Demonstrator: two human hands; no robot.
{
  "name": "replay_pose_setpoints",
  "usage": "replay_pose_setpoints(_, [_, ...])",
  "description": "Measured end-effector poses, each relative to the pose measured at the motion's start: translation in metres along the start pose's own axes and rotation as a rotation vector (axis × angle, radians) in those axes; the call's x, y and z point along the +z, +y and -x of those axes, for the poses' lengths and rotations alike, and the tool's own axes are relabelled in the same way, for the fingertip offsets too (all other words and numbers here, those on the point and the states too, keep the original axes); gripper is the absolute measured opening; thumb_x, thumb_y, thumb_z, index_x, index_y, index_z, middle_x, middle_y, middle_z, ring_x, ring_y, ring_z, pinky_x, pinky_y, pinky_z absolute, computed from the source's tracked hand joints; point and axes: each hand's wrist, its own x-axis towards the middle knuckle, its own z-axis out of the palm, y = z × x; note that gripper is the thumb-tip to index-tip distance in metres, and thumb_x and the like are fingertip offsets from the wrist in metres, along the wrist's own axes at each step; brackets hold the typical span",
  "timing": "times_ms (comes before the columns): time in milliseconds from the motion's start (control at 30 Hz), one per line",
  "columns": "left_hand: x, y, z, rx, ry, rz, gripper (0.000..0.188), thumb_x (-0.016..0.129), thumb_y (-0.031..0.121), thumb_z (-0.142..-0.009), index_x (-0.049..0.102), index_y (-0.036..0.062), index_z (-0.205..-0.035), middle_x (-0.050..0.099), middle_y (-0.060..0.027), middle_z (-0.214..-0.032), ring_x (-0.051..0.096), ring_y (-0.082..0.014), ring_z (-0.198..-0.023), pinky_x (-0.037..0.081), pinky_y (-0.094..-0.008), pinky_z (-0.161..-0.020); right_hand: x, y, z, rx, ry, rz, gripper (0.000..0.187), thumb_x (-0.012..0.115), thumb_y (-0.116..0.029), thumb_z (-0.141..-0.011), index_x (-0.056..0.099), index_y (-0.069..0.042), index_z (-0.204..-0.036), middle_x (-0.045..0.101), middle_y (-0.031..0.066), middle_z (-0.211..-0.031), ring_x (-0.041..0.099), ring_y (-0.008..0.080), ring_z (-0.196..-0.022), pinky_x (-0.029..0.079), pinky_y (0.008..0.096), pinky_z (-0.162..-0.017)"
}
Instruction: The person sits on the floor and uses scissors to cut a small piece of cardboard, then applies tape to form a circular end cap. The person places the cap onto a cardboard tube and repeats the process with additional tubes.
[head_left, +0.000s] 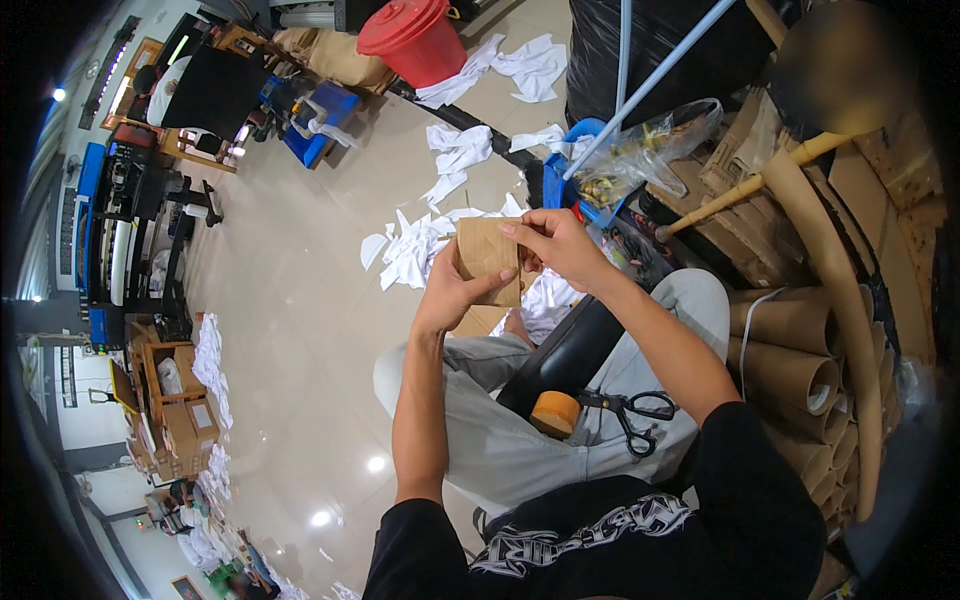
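A small flat piece of brown cardboard (487, 255) is held up in front of me between both hands. My left hand (450, 290) grips its left and lower side, the thumb lying across its face. At the upper right corner, my right hand (560, 245) pinches it with thumb and fingers. Whether the piece is folded or layered I cannot tell. On my lap lie a roll of orange-brown tape (556, 413) and black-handled scissors (636, 412), close together and out of my hands. More brown cardboard (480, 322) shows just below the held piece.
White scraps (415, 245) litter the tiled floor ahead. A red bucket (415, 45) stands at the far side. Brown cardboard tubes (790, 325) are stacked at my right, near a bamboo pole (720, 203), a blue dustpan (590, 135) and a black bag (650, 60). Machines (120, 240) line the left.
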Motion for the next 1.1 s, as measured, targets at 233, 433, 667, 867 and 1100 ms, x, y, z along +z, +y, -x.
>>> replay_pose_setpoints(233, [-0.002, 0.005, 0.002, -0.019, -0.006, 0.018, 0.068, 0.089, 0.011, -0.072, 0.056, -0.0019, -0.131, 0.067, -0.0106, -0.116, 0.067, -0.0199, -0.103, 0.055, -0.0364, -0.091, 0.003, -0.007, 0.003, 0.009, -0.029, 0.030, 0.030, 0.069, -0.027, -0.100, 0.069, 0.000, -0.085, 0.064, 0.0016, -0.068, 0.060, 0.0070, -0.059, 0.044, 0.0229, -0.053])
replay_pose_setpoints(433, [-0.003, 0.007, 0.004, 0.004, 0.020, -0.007, 0.069, 0.090, 0.011, -0.071, 0.057, -0.0015, -0.129, 0.068, -0.0106, -0.115, 0.067, -0.0197, -0.103, 0.055, -0.0360, -0.091, 0.004, -0.011, 0.005, -0.007, -0.055, 0.048, 0.031, 0.067, -0.027, -0.101, 0.071, 0.001, -0.088, 0.065, 0.0017, -0.069, 0.061, 0.0071, -0.060, 0.045, 0.0233, -0.055])
replay_pose_setpoints(667, [-0.002, 0.006, 0.004, 0.065, 0.040, 0.015, 0.061, 0.088, 0.008, -0.073, 0.058, -0.0021, -0.125, 0.070, -0.0101, -0.112, 0.069, -0.0179, -0.098, 0.057, -0.0340, -0.089, 0.007, -0.015, 0.007, -0.037, -0.045, 0.071, 0.031, 0.065, -0.026, -0.103, 0.073, 0.001, -0.090, 0.065, -0.0004, -0.068, 0.059, 0.0051, -0.058, 0.045, 0.0215, -0.054])
replay_pose_setpoints(867, [-0.007, 0.004, 0.006, 0.062, 0.052, 0.010, 0.057, 0.088, 0.007, -0.074, 0.060, -0.0018, -0.123, 0.071, -0.0093, -0.109, 0.069, -0.0168, -0.098, 0.057, -0.0333, -0.088, 0.006, -0.013, 0.008, -0.081, -0.131, 0.045, 0.025, 0.067, -0.022, -0.101, 0.071, 0.001, -0.091, 0.065, -0.0004, -0.070, 0.060, 0.0050, -0.062, 0.047, 0.0220, -0.056])
replay_pose_setpoints(1100, [-0.008, 0.011, 0.009, 0.041, 0.011, -0.074, 0.059, 0.090, 0.007, -0.072, 0.060, -0.0018, -0.123, 0.070, -0.0094, -0.109, 0.068, -0.0154, -0.097, 0.056, -0.0325, -0.088, 0.004, -0.016, 0.007, -0.002, -0.094, 0.042, 0.023, 0.068, -0.022, -0.101, 0.072, 0.000, -0.093, 0.066, -0.0002, -0.071, 0.061, 0.0057, -0.062, 0.048, 0.0218, -0.057])
